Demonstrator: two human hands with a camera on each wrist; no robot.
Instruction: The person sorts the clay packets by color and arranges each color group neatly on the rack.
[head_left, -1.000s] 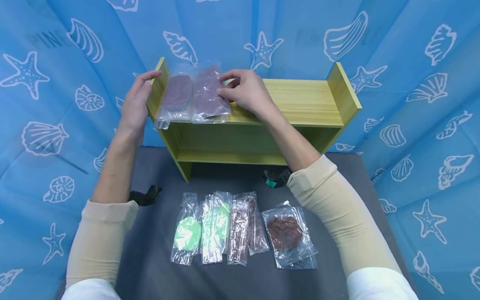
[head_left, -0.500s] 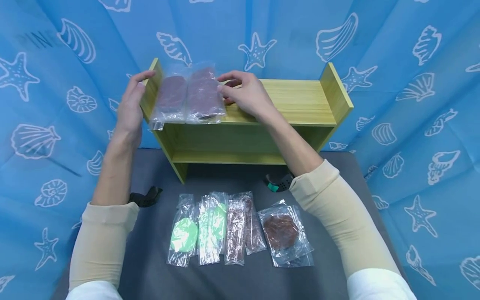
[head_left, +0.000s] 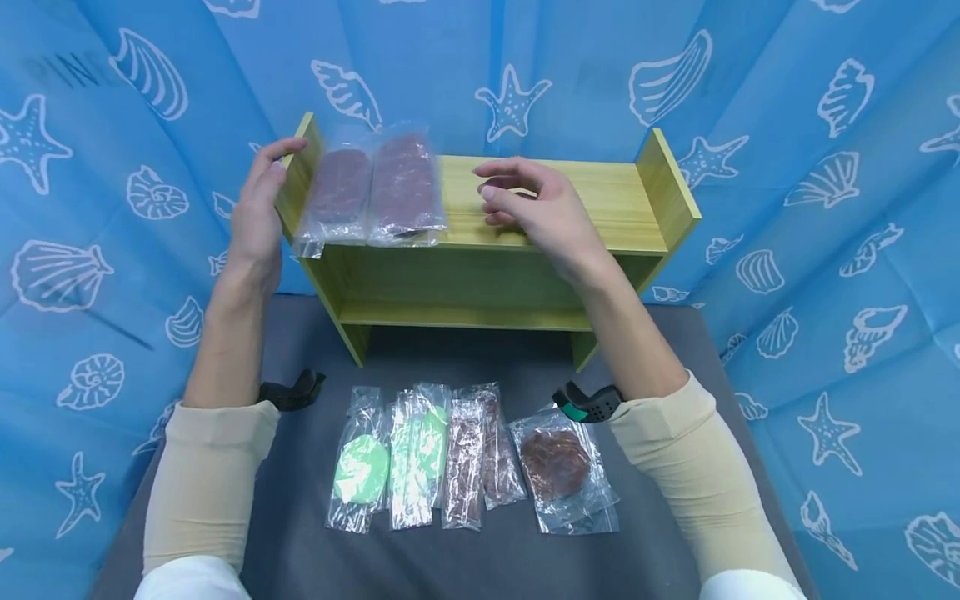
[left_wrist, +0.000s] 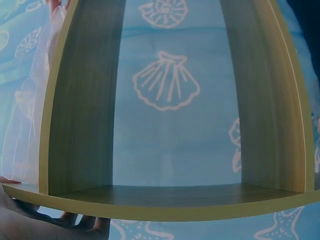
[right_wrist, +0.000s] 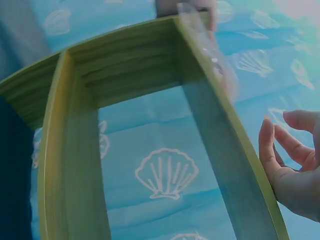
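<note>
My left hand (head_left: 258,218) grips the left side panel of a yellow wooden shelf (head_left: 570,196); in the left wrist view several fingers (left_wrist: 70,222) lie along the panel's outer face. Side by side at the left end of the top board lie two clear bags with flat dark reddish-purple contents, a left bag (head_left: 339,187) and a right bag (head_left: 405,183). Over the middle of that board, apart from the right bag, my right hand (head_left: 543,204) holds nothing, its fingers loosely bent. The right wrist view shows the same bent fingers (right_wrist: 295,145) beside the shelf edge.
On the dark grey table (head_left: 300,517) in front of the shelf lie clear bags: a round green one (head_left: 362,471), green ones (head_left: 412,458), dark brown ones (head_left: 465,475) and a round brown one (head_left: 557,465). A blue shell-print curtain (head_left: 577,75) hangs behind.
My right hand has let go of the right bag's edge and moved right, away from it. The left hand stays at the side panel. The view has shifted slightly.
</note>
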